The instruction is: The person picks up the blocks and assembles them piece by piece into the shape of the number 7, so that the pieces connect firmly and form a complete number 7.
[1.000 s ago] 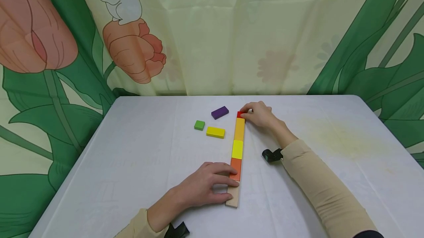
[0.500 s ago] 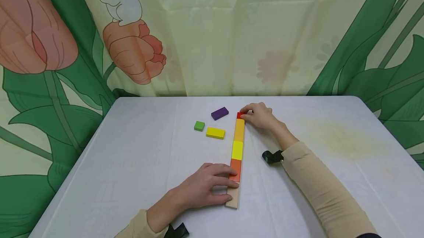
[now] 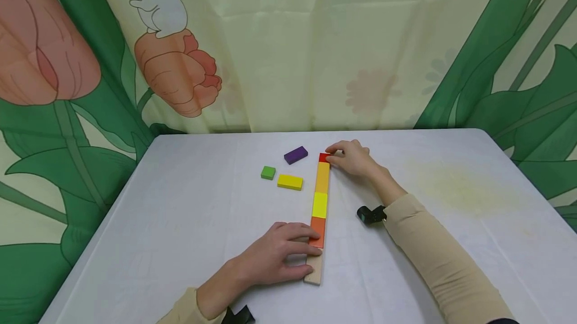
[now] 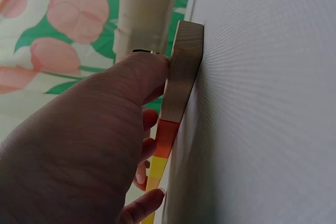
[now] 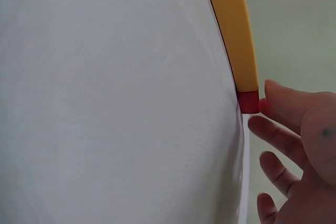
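Note:
A straight row of toy blocks runs away from the person: a plain wooden block [image 3: 315,270] nearest, then an orange block [image 3: 318,226], a yellow block [image 3: 319,205], an amber block [image 3: 322,178] and a small red block [image 3: 323,157] at the far end. My left hand [image 3: 275,256] rests on the near end, fingers spread over the orange and wooden blocks and thumb on the wooden one. At the far end is my right hand [image 3: 353,156], thumb and index fingertips right beside the red block. In the right wrist view, its thumb [image 5: 286,95] stands slightly off that block.
Left of the row lie a purple block [image 3: 296,155], a green block [image 3: 268,173] and another yellow block [image 3: 290,182]. All sit on a white-covered table [image 3: 189,204]. A printed curtain [image 3: 279,63] hangs behind the far edge.
The view has shifted slightly, moving the blocks left in the picture. The right fingertips, which overlapped the red block before, have eased to its right edge. The left hand keeps its place on the row.

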{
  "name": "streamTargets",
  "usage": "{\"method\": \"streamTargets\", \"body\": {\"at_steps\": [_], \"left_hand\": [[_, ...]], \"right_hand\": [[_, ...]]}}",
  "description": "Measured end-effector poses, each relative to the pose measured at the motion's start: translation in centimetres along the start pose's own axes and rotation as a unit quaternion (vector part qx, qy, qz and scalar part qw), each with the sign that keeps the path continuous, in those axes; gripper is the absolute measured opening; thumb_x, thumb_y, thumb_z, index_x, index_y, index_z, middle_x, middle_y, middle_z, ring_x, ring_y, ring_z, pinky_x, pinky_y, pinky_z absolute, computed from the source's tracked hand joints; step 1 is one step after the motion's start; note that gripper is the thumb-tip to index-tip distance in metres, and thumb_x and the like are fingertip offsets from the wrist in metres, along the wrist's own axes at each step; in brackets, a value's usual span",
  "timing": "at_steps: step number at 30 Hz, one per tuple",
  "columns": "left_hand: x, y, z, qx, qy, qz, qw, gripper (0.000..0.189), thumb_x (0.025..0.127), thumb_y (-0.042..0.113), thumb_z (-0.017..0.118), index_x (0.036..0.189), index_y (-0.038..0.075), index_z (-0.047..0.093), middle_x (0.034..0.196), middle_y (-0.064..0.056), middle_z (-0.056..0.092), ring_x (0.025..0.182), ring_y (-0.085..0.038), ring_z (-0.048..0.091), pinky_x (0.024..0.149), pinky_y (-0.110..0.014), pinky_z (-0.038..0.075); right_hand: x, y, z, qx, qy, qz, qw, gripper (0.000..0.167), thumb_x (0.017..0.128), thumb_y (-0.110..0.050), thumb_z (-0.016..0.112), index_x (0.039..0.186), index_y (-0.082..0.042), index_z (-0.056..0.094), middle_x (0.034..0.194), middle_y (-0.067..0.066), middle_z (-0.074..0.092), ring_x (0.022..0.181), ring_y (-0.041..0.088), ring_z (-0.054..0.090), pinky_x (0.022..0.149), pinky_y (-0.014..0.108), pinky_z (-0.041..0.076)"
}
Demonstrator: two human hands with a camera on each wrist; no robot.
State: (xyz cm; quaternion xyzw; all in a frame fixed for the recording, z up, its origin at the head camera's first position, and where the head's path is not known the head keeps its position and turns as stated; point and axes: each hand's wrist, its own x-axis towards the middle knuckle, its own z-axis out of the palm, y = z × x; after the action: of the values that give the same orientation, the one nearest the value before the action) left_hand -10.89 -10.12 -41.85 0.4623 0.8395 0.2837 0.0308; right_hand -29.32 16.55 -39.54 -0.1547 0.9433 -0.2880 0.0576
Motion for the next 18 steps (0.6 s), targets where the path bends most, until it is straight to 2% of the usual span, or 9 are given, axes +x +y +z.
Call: {"method": "streamTargets", "body": {"at_steps": [6,11,15,18], "left_hand": [[-0.02,-0.08,0.01,0.001,0.009,0.004,1.0,0.03,0.094,0.034,0.073,0.123,0.025,0.074,0.136,0.01,0.059,0.132,-0.009,0.046,0.105,-0.039,0.04],[-0.02,-0.34,0.12,-0.002,0.034,0.024,0.9991,0.029,0.093,0.03,0.074,0.121,0.023,0.075,0.134,0.008,0.06,0.129,-0.01,0.049,0.104,-0.037,0.041],[0.3,-0.6,0.04,-0.018,0.059,0.04,0.9973,0.029,0.093,0.026,0.074,0.121,0.019,0.075,0.13,0.006,0.063,0.124,-0.011,0.053,0.102,-0.035,0.044],[0.67,-0.85,-0.15,-0.029,0.07,0.04,0.9963,0.028,0.093,0.023,0.073,0.121,0.017,0.075,0.128,0.005,0.064,0.121,-0.01,0.055,0.101,-0.034,0.045]], "right_hand": [[-0.4,-0.3,-0.25,0.002,0.002,-0.015,0.9999,0.035,0.097,-0.025,0.068,0.129,-0.011,0.07,0.129,0.01,0.066,0.119,0.037,0.044,0.095,0.061,0.025],[-0.5,-0.55,-0.21,-0.002,-0.002,-0.016,0.9999,0.036,0.097,-0.027,0.069,0.13,-0.013,0.07,0.13,0.009,0.066,0.123,0.037,0.043,0.097,0.062,0.024],[-0.38,-0.63,-0.08,-0.006,0.006,-0.011,0.9999,0.037,0.098,-0.027,0.068,0.131,-0.012,0.069,0.125,0.007,0.068,0.121,0.035,0.045,0.097,0.06,0.025],[-0.22,-0.54,0.02,-0.013,0.017,-0.009,0.9997,0.035,0.098,-0.027,0.067,0.129,-0.01,0.07,0.118,0.007,0.07,0.116,0.034,0.048,0.095,0.059,0.027]]}}
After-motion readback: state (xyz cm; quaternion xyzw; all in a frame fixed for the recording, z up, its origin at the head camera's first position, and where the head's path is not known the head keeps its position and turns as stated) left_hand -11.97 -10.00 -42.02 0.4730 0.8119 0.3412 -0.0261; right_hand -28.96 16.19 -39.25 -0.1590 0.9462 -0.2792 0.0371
